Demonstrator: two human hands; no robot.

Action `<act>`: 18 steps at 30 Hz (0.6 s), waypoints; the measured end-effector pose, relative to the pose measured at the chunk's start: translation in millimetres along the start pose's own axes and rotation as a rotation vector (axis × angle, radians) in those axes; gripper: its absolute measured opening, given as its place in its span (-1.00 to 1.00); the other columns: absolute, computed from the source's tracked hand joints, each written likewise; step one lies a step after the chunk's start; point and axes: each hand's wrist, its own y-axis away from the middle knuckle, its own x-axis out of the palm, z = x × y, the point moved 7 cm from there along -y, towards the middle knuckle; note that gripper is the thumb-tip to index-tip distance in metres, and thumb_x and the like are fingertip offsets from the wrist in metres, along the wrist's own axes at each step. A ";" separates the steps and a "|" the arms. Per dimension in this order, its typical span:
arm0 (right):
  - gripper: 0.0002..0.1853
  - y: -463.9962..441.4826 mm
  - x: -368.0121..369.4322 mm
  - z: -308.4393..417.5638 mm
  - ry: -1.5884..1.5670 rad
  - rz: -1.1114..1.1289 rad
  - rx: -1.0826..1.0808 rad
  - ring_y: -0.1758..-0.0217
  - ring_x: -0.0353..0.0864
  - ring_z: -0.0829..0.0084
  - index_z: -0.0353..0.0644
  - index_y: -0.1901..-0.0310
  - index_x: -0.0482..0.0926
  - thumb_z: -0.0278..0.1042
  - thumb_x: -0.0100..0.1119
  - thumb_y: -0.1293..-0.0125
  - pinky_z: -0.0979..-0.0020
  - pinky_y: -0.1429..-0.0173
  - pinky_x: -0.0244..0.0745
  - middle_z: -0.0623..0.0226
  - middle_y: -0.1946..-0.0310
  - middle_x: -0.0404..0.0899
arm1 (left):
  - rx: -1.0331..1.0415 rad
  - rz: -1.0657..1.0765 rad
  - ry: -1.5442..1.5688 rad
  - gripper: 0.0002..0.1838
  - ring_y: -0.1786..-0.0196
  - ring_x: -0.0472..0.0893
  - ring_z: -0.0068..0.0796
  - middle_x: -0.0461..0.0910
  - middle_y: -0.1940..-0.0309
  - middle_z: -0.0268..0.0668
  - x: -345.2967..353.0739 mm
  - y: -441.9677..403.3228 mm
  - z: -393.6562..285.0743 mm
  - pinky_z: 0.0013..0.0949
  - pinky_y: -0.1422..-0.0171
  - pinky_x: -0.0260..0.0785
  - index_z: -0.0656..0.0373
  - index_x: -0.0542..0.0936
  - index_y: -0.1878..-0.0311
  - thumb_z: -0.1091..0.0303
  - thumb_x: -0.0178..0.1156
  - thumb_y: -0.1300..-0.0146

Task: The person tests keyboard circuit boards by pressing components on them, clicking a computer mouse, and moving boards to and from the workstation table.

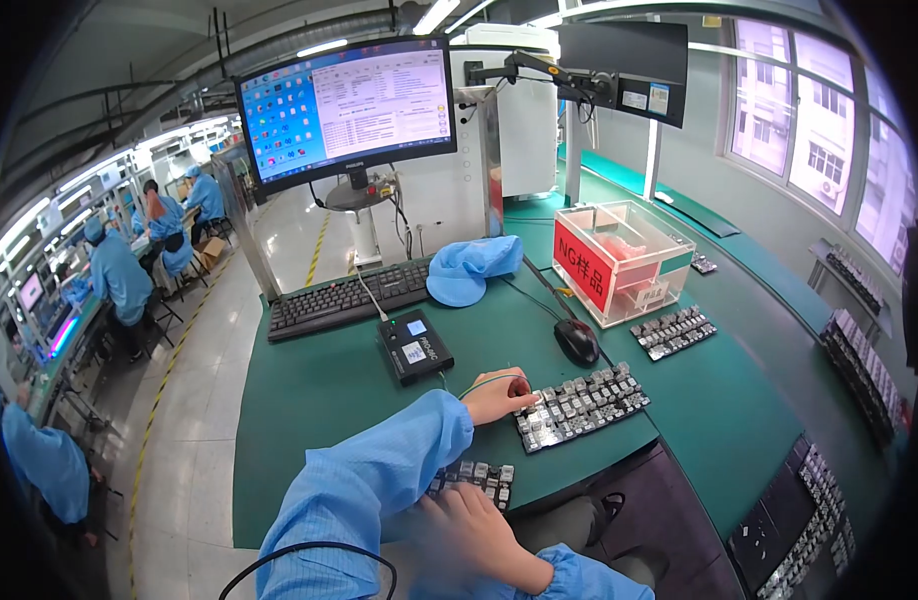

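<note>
My left hand reaches out from the blue sleeve at the lower left. Its fingers are pinched around the end of a thin green cable, right at the left end of a keyboard switch board without keycaps. The cable runs back toward a black tester box with a small lit screen. Lower down, my right hand, partly blurred, has its fingers curled on the near edge of a second keyboard switch board. My hand and the left sleeve hide part of this board.
Behind the box are a black keyboard, a blue cap and a monitor. A mouse and a clear box with a red label stand right. More switch boards lie there. People in blue work at left.
</note>
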 end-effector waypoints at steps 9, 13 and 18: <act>-0.53 46.1 -69.1 18.9 0.182 0.001 -0.049 0.06 0.54 0.32 -0.26 -0.07 0.53 -0.37 0.19 -0.06 0.30 0.05 0.46 0.29 0.13 0.56 | -0.038 -0.010 0.008 -0.59 0.34 0.60 -0.49 0.64 0.38 -0.31 4.1 -0.9 6.4 -0.38 0.19 0.44 0.17 0.58 0.24 -0.01 0.36 -0.14; -0.60 68.3 -118.2 0.4 0.129 0.143 -0.015 0.16 0.53 0.34 -0.27 -0.02 0.54 -0.32 0.12 -0.13 0.35 0.16 0.45 0.26 0.15 0.55 | -0.016 -0.039 0.010 -0.64 0.38 0.55 -0.60 0.63 0.41 -0.35 1.9 1.3 4.7 -0.46 0.26 0.42 0.17 0.61 0.23 0.06 0.39 -0.16; -0.75 76.7 -186.8 -69.4 -0.200 0.238 0.169 0.27 0.69 0.37 -0.01 0.07 0.68 -0.39 0.22 -0.20 0.38 0.17 0.60 0.41 0.25 0.69 | -0.006 -0.085 0.015 -0.63 0.41 0.55 -0.60 0.60 0.48 -0.32 4.7 2.4 9.1 -0.45 0.30 0.42 0.19 0.58 0.26 0.09 0.43 -0.14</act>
